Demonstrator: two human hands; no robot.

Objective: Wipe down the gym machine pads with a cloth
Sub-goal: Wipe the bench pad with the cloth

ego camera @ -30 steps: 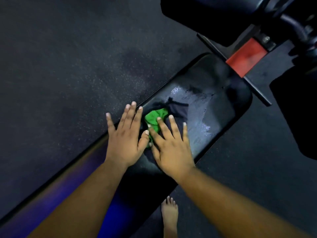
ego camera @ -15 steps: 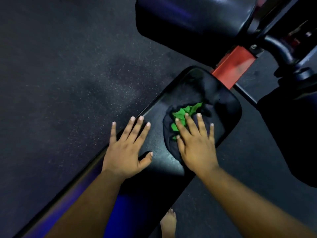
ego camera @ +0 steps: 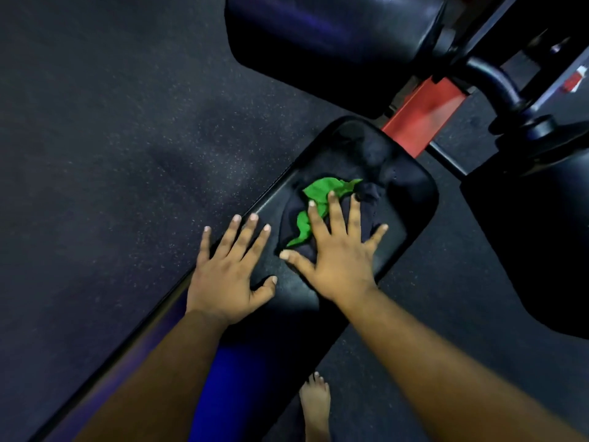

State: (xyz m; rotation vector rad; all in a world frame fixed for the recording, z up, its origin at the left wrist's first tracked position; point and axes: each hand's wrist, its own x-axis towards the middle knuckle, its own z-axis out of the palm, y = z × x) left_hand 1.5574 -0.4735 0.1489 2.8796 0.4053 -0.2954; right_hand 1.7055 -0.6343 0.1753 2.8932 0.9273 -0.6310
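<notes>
Cloth (ego camera: 322,202): dark navy with a bright green patch, plain. Bench pad (ego camera: 411,193): glossy black, with a blue-violet sheen along the near end. Second pad (ego camera: 325,36): black, streaked with violet reflection. Frame bracket (ego camera: 420,119): red. Handle bar (ego camera: 497,84): black. Floor (ego camera: 111,138): charcoal, finely speckled with pale flecks. Small tag (ego camera: 575,79) at far right: red and white.

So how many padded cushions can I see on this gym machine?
3, maybe more out of frame. The long bench pad under both hands, holding the cloth; a second pad top centre beyond the red bracket; a third pad at the right edge.
</notes>
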